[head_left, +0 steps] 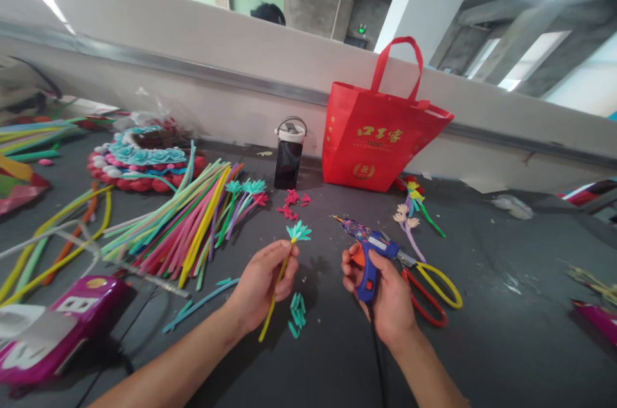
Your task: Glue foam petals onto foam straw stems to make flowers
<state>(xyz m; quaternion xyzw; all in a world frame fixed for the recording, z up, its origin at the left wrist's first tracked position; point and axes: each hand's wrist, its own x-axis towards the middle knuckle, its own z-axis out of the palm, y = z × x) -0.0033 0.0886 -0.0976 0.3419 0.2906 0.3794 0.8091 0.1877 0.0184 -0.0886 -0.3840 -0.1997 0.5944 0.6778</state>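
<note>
My left hand (263, 283) is closed on a yellow stem (272, 305) topped with a small teal paper flower (298, 231), held tilted above the dark table. My right hand (380, 292) grips a blue hot glue gun (369, 254), its nozzle pointing left towards the flower with a gap between them. The gun's black cord runs down past my wrist. Loose teal petal pieces (297, 313) lie on the table between my hands. Scissors with red and yellow handles (434, 286) lie just right of my right hand.
A pile of coloured stems (183, 221) spreads at the left, with a flower wreath (139, 160) behind. A black bottle (289, 156) and red tote bag (380, 138) stand by the back wall. Finished flowers (414, 209) lie near the bag. A magenta object (58, 324) sits front left.
</note>
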